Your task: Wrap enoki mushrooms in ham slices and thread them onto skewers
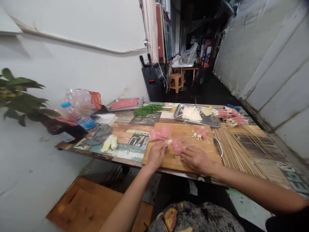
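On the wooden cutting board [142, 161], my left hand [156, 154] has its fingers closed in a pinch at a small bunch of enoki mushrooms [170, 141]. The bunch lies at the end of a thin pink meat slice [177, 146]. My right hand [196, 158] is curled, with its fingertips together on the slice's right edge. More flat meat slices [160, 132] lie just beyond my left hand. A finished-looking meat roll with enoki [201, 132] sits at the board's upper right, and loose enoki strands are scattered near it.
Bamboo skewers [238, 153] spread right of the board. Behind stand a metal tray with enoki [191, 113], skewered rolls [233, 116], green chives [148, 110] and a tray of meat [124, 103]. Cabbage pieces [110, 143], a grey cloth [100, 132] and a bottle [87, 123] lie left.
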### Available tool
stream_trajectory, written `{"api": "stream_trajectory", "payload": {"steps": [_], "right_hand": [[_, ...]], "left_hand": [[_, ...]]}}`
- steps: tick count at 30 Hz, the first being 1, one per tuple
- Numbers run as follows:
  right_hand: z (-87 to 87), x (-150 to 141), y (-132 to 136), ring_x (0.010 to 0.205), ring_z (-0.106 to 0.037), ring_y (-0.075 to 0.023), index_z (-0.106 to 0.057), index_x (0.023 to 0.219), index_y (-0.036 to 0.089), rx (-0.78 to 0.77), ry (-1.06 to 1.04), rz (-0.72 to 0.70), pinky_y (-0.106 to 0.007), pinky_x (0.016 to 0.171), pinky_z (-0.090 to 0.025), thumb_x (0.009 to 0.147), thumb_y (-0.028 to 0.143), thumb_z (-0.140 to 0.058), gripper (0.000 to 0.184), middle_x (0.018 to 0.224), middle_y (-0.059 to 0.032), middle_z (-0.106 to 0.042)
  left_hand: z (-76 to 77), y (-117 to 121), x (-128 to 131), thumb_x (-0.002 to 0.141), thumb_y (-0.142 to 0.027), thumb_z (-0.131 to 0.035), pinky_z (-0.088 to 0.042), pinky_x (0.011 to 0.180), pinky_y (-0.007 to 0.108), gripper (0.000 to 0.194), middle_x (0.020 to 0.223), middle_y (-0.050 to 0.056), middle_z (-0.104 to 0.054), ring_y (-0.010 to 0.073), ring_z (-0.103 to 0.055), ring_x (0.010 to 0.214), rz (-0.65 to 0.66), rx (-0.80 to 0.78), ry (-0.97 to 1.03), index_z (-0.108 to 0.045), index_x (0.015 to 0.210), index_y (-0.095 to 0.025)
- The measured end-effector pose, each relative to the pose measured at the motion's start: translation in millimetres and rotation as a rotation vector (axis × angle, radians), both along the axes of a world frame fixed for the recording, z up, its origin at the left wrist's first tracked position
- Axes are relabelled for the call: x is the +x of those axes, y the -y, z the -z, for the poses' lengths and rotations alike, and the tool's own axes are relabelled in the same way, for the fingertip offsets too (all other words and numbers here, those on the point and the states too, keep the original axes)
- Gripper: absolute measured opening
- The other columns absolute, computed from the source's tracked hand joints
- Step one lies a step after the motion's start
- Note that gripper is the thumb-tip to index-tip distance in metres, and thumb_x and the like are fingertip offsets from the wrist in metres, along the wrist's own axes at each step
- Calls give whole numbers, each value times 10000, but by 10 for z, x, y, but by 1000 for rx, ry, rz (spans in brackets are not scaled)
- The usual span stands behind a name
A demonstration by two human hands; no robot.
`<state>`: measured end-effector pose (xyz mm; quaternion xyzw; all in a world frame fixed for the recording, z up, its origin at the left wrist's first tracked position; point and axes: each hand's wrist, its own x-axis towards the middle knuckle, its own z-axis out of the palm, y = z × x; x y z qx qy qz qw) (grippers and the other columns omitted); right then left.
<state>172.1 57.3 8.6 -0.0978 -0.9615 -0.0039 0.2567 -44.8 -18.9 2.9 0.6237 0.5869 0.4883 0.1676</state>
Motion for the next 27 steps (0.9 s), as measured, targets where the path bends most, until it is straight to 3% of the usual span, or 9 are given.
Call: {"api": "stream_trajectory", "payload": {"steps": [4,6,9,15,17,19,22,27], "right_hand": [[14,32,-39,1130,-541,-227,-572,1208,153,-104,-158,130,-389,937,-458,933,197,-476,294,1236,-150,-593],[0,-35,-141,1141,-549,-226,-540,1259,159,-220,-120,86,-391,952,-458,929,208,-486,338,1243,-147,-594],[18,-130,-221,1012,-622,-201,-591,1199,171,-398,-131,24,-351,887,-489,922,194,-486,297,1112,-106,-672],[41,-132,-253,752,-656,-162,-725,884,160,-788,-113,92,-262,734,-488,875,217,-564,172,847,-52,-732],[37,-130,-282,686,-642,-147,-730,835,156,-835,-72,112,-242,686,-474,856,205,-584,156,790,-38,-730],[39,-142,-308,678,-637,-146,-729,842,156,-783,-43,117,-238,669,-465,843,174,-590,139,782,-35,-727],[56,-169,-325,758,-645,-159,-710,886,156,-582,-63,29,-262,712,-481,858,118,-542,175,845,-51,-723],[103,-163,-324,1033,-591,-192,-655,987,129,-221,-58,-169,-344,883,-494,961,182,-412,250,1074,-118,-670]], "left_hand": [[-46,-110,255,897,-140,-416,-519,784,294,312,915,77,-711,176,-646,853,253,94,-259,-696,1027,-185],[-61,-180,295,908,-146,-427,-527,797,303,298,951,82,-713,179,-654,877,287,115,-294,-685,1051,-185],[-38,-256,289,913,-137,-436,-528,832,318,285,993,81,-717,182,-662,919,279,152,-304,-697,1017,-184],[110,-239,287,864,-156,-586,-549,736,265,171,893,40,-746,162,-691,817,206,130,-155,-742,901,-213],[144,-227,298,843,-180,-629,-548,686,252,125,838,30,-748,153,-690,755,181,120,-119,-748,855,-217],[166,-229,301,840,-208,-642,-542,664,255,106,803,31,-744,148,-682,720,143,131,-114,-746,821,-211],[179,-247,281,854,-242,-631,-527,679,278,132,766,37,-730,149,-658,717,107,180,-184,-736,784,-200],[137,-215,231,917,-234,-534,-497,705,315,202,829,74,-718,164,-624,768,194,279,-428,-715,842,-182]]}}
